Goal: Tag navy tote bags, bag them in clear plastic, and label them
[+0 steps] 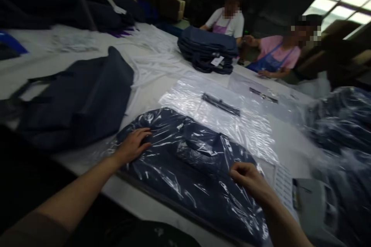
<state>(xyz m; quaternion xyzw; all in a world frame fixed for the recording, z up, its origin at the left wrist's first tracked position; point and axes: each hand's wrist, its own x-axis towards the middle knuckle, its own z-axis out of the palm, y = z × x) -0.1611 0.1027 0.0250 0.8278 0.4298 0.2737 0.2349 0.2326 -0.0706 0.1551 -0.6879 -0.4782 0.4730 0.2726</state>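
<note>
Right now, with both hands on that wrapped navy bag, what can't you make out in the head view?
- Right hand: fingers curled; whether they pinch the plastic is hidden.
- Left hand: lies flat on the bagged navy bag; the plastic's opening is lost in glare.
- Label sheet: print too small to read.
- Grey device: cut off by the lower edge, blurred.
- Wrapped pile: blurred, cut by the right edge.

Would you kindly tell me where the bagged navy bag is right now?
In the head view, the bagged navy bag lies low centre on the table, under the left hand and right hand.
</note>
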